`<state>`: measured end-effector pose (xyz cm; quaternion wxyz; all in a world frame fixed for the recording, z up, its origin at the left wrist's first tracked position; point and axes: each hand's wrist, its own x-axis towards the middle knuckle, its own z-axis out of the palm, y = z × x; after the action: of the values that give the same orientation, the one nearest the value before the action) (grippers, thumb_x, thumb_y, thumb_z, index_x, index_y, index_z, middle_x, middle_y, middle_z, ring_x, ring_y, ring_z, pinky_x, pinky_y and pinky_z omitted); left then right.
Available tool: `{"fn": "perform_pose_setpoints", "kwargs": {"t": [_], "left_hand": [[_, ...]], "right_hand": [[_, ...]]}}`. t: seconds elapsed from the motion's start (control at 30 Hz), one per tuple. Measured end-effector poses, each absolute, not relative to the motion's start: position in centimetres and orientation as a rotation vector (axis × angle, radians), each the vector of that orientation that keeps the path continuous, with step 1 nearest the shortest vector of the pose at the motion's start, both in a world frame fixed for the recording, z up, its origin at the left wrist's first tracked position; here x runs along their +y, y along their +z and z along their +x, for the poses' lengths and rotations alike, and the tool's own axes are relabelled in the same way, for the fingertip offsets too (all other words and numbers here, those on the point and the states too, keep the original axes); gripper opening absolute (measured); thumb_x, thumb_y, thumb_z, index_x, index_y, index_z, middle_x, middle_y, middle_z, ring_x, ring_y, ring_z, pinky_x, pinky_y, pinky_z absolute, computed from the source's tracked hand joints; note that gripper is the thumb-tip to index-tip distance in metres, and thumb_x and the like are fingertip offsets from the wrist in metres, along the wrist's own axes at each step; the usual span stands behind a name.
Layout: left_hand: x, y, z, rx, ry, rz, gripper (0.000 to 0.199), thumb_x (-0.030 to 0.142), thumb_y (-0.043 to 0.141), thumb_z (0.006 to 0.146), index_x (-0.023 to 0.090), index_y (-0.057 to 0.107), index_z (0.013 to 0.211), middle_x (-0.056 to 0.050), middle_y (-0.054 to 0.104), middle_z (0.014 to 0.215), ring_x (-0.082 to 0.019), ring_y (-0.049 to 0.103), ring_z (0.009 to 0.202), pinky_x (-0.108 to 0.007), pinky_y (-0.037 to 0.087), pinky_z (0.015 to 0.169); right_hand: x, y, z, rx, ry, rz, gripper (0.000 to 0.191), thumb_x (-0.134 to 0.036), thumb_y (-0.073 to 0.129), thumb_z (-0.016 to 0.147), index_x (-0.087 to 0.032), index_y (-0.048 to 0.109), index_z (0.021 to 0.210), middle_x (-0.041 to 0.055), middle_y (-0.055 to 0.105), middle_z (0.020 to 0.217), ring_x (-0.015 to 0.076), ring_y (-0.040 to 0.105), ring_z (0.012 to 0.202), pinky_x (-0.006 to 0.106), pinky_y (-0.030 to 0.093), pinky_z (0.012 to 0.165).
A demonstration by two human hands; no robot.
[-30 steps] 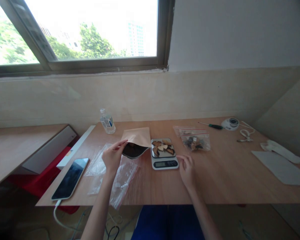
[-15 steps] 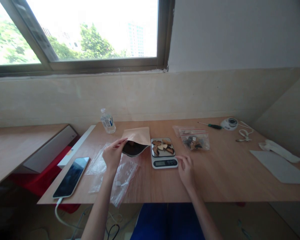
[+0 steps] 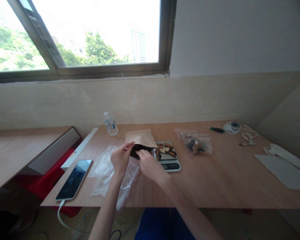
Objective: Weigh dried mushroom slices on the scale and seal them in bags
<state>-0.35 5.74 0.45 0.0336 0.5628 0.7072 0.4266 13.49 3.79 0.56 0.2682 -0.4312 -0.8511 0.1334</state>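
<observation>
A brown paper pouch (image 3: 142, 137) lies on the table with its dark mouth toward me. My left hand (image 3: 120, 158) pinches the upper edge of that mouth and keeps it raised. At the opening is my right hand (image 3: 150, 164), its fingertips reaching inside; the pouch hides them, so I cannot see what they touch. Just right of the pouch stands a white kitchen scale (image 3: 174, 166), partly covered by my right hand and the pouch's corner. Several dried, dark-edged slices (image 3: 164, 150), which look like mushroom, rest on its plate.
Clear zip bags (image 3: 102, 166) lie left of my hands, beside a phone (image 3: 74, 180) on a cable. A water bottle (image 3: 111, 124) stands behind. Rightward are filled zip bags (image 3: 197, 142), a screwdriver (image 3: 217, 129), a white dome camera (image 3: 232, 127) and a grey sheet (image 3: 283, 171).
My right hand has moved left from the scale's right side to the pouch mouth, with its fingertips now inside. My left hand still holds the pouch edge. The view has shifted slightly.
</observation>
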Motion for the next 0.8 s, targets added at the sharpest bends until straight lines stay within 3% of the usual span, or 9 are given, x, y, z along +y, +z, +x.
{"fn": "perform_pose_setpoints", "kwargs": {"t": [0.17, 0.3, 0.47, 0.7, 0.8], "left_hand": [[5.3, 0.3, 0.3, 2.188, 1.288, 1.780, 0.021, 0.043, 0.059, 0.077, 0.034, 0.071, 0.092, 0.004, 0.071, 0.069, -0.013, 0.065, 0.067, -0.020, 0.038, 0.055], [5.2, 0.3, 0.5, 2.189, 1.238, 1.839, 0.019, 0.041, 0.060, 0.077, 0.034, 0.071, 0.092, 0.003, 0.071, 0.070, -0.014, 0.065, 0.067, -0.019, 0.038, 0.055], [5.2, 0.1, 0.7, 2.166, 1.238, 1.850, 0.020, 0.041, 0.059, 0.078, 0.035, 0.070, 0.093, 0.004, 0.071, 0.068, -0.013, 0.066, 0.066, -0.019, 0.037, 0.054], [5.3, -0.3, 0.5, 2.174, 1.241, 1.852, 0.019, 0.041, 0.059, 0.078, 0.036, 0.071, 0.092, 0.004, 0.071, 0.068, -0.014, 0.066, 0.066, -0.019, 0.037, 0.054], [5.2, -0.3, 0.5, 2.187, 1.248, 1.840, 0.019, 0.041, 0.059, 0.078, 0.036, 0.070, 0.092, 0.005, 0.071, 0.069, -0.014, 0.066, 0.067, -0.020, 0.037, 0.054]], "right_hand": [[8.6, -0.7, 10.9, -2.475, 0.264, -1.559, 0.038, -0.003, 0.041, 0.081, -0.009, 0.057, 0.114, 0.0161, 0.064, 0.110, 0.0239, 0.061, 0.099, 0.034, 0.045, 0.090], [11.4, -1.8, 10.1, -2.421, 0.219, -1.648, 0.046, -0.001, 0.038, 0.082, -0.011, 0.049, 0.126, 0.0156, 0.058, 0.120, 0.0259, 0.053, 0.112, 0.042, 0.034, 0.101], [12.5, -3.5, 10.0, -2.364, 0.206, -1.690, 0.053, 0.002, 0.034, 0.081, -0.015, 0.046, 0.129, 0.0138, 0.056, 0.124, 0.0278, 0.047, 0.119, 0.047, 0.028, 0.104], [12.8, -5.8, 9.8, -2.249, 0.279, -1.597, 0.051, 0.005, 0.037, 0.078, -0.013, 0.051, 0.123, 0.0163, 0.058, 0.120, 0.0309, 0.044, 0.120, 0.052, 0.027, 0.103], [13.1, -6.0, 9.5, -2.215, 0.324, -1.480, 0.045, 0.002, 0.041, 0.080, -0.015, 0.055, 0.119, 0.0139, 0.060, 0.116, 0.0303, 0.046, 0.118, 0.049, 0.030, 0.102]]}}
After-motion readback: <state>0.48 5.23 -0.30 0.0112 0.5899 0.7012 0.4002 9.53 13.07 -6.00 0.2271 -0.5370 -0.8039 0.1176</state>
